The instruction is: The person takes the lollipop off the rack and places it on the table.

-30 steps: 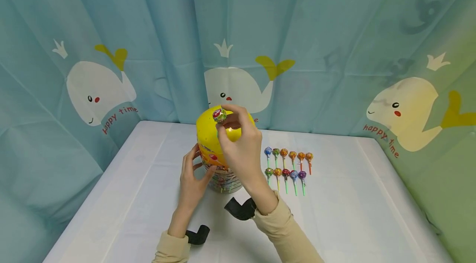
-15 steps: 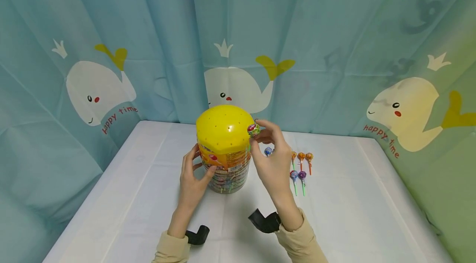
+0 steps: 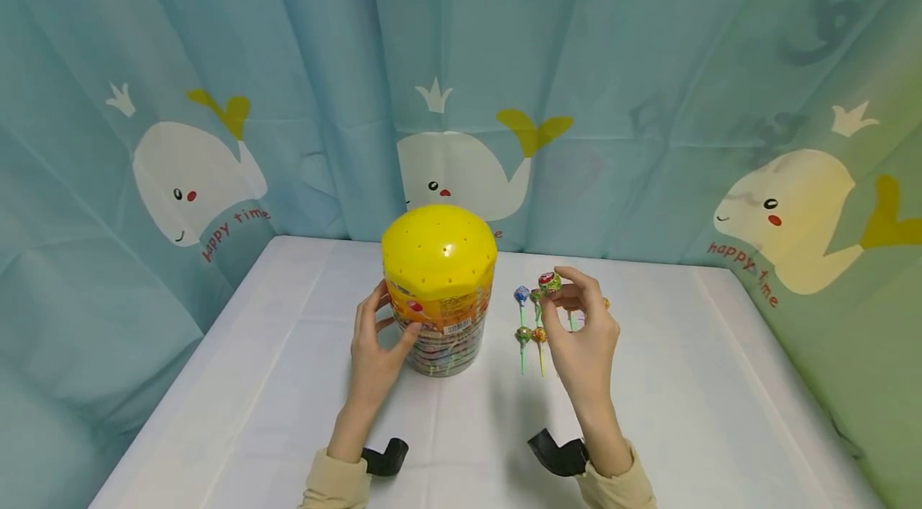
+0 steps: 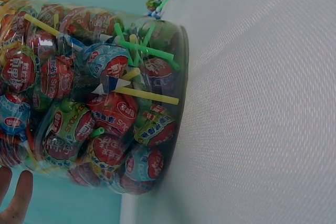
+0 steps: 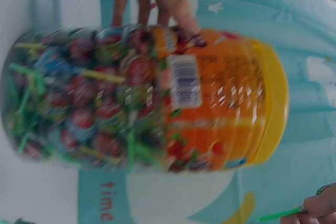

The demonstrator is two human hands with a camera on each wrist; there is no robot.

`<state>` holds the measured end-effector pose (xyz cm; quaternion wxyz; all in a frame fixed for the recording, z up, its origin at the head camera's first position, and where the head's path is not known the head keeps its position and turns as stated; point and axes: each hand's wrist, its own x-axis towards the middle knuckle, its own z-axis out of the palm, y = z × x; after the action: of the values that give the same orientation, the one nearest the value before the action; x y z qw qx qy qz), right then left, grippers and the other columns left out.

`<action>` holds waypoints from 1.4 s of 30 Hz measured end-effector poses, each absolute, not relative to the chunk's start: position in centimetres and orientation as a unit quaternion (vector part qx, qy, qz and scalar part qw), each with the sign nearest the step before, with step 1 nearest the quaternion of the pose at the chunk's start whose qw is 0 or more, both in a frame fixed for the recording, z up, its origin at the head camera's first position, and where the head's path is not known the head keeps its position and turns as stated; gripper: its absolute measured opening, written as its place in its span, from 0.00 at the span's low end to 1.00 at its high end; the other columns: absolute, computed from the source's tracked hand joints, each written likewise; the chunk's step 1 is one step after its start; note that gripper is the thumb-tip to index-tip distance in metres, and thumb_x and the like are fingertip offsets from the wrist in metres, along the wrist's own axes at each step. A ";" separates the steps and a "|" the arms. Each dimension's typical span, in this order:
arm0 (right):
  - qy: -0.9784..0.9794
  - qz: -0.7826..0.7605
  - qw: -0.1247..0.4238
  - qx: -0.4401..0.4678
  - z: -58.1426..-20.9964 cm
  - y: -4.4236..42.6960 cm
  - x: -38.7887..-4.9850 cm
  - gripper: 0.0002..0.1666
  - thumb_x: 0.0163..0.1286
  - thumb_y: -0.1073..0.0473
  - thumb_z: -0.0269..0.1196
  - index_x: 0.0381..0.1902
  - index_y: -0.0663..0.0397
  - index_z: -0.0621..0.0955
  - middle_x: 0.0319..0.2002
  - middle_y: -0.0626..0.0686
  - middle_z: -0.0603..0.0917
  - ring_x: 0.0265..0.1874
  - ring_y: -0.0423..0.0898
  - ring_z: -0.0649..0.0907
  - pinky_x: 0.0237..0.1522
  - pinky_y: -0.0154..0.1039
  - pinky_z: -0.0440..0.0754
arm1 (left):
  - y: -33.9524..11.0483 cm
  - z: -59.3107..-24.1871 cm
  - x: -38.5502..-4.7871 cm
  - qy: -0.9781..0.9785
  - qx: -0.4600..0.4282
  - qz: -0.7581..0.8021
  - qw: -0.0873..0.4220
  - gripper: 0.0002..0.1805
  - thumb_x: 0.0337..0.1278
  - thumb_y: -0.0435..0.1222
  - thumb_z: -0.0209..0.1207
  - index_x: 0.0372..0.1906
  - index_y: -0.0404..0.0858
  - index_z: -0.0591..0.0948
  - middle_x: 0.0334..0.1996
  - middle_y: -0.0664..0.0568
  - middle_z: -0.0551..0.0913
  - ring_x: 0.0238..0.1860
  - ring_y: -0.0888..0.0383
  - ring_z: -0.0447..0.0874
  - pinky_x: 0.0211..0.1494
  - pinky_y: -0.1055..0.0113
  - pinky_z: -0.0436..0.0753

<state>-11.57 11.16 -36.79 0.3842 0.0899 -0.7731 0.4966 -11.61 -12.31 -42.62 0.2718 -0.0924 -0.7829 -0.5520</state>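
A tall clear plastic jar (image 3: pixel 452 353) full of wrapped lollipops stands upright, with a yellow lid (image 3: pixel 441 249) and an orange label (image 5: pixel 223 98). My left hand (image 3: pixel 378 353) holds its left side, thumb in front and fingers reaching round behind. In my right hand (image 3: pixel 589 341) a lollipop (image 3: pixel 550 282) in a green and red wrapper is pinched between thumb and fingertips. Its green stick (image 5: pixel 281 214) shows in the right wrist view. The right hand hovers over two rows of loose lollipops (image 3: pixel 523 336), covering most of them.
The white tabletop (image 3: pixel 288 381) carries the jar and the loose lollipops right of it. Behind the table hangs a blue curtain (image 3: pixel 324 77) printed with whales. Black curved pieces (image 3: pixel 558 453) are worn at both wrists.
My right hand has carried the lollipop from in front of the jar's lid to the right and lower, over the loose lollipops. The left hand and jar stay in place.
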 end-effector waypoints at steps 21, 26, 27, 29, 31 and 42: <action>-0.824 0.470 0.314 -0.042 -40.2 17.7 -13.1 0.23 0.59 0.72 0.64 0.53 0.56 0.80 0.29 0.54 0.84 0.28 0.25 0.75 0.36 0.19 0.73 | -12.1 -42.5 -11.5 -0.782 -0.094 -0.551 0.275 0.41 0.47 0.23 0.64 0.70 0.28 0.61 0.61 0.32 0.67 0.61 0.48 0.67 0.55 0.42 0.76; -0.843 0.454 0.278 -0.076 -41.0 19.2 -13.6 0.22 0.59 0.70 0.65 0.52 0.55 0.79 0.28 0.50 0.84 0.25 0.24 0.75 0.32 0.17 0.73 | -12.2 -42.6 -11.6 -0.784 -0.090 -0.549 0.276 0.41 0.47 0.23 0.64 0.70 0.29 0.61 0.61 0.32 0.67 0.61 0.48 0.66 0.55 0.44 0.76; -0.848 0.449 0.269 -0.084 -41.2 19.5 -13.7 0.22 0.59 0.69 0.65 0.52 0.55 0.79 0.28 0.51 0.84 0.25 0.25 0.75 0.31 0.18 0.73 | -12.2 -42.6 -11.6 -0.784 -0.090 -0.549 0.276 0.41 0.47 0.23 0.64 0.70 0.29 0.61 0.61 0.33 0.68 0.61 0.48 0.66 0.55 0.44 0.76; -0.854 0.444 0.250 -0.102 -41.6 20.2 -13.9 0.21 0.60 0.68 0.66 0.53 0.54 0.79 0.30 0.55 0.85 0.24 0.25 0.74 0.28 0.19 0.73 | -12.2 -42.6 -11.6 -0.785 -0.090 -0.547 0.276 0.41 0.47 0.24 0.64 0.70 0.29 0.61 0.61 0.33 0.68 0.61 0.49 0.66 0.56 0.46 0.77; -0.860 0.438 0.231 -0.121 -41.9 20.7 -14.0 0.21 0.60 0.66 0.65 0.53 0.53 0.79 0.32 0.57 0.85 0.23 0.25 0.74 0.26 0.22 0.73 | -12.2 -42.7 -11.6 -0.786 -0.092 -0.545 0.277 0.41 0.47 0.24 0.64 0.70 0.29 0.61 0.61 0.33 0.68 0.61 0.49 0.67 0.56 0.47 0.77; -0.884 0.410 0.147 -0.168 -44.0 22.8 -15.0 0.23 0.59 0.64 0.65 0.54 0.58 0.78 0.32 0.60 0.86 0.22 0.34 0.76 0.24 0.32 0.71 | -12.1 -42.6 -11.6 -0.785 -0.094 -0.544 0.282 0.41 0.47 0.23 0.64 0.70 0.28 0.61 0.61 0.32 0.68 0.60 0.54 0.67 0.55 0.47 0.77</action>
<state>-14.98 22.82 -44.03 0.1469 -0.1676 -0.8842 0.4105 -11.59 -12.15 -42.56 0.2823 -0.0944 -0.7846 -0.5439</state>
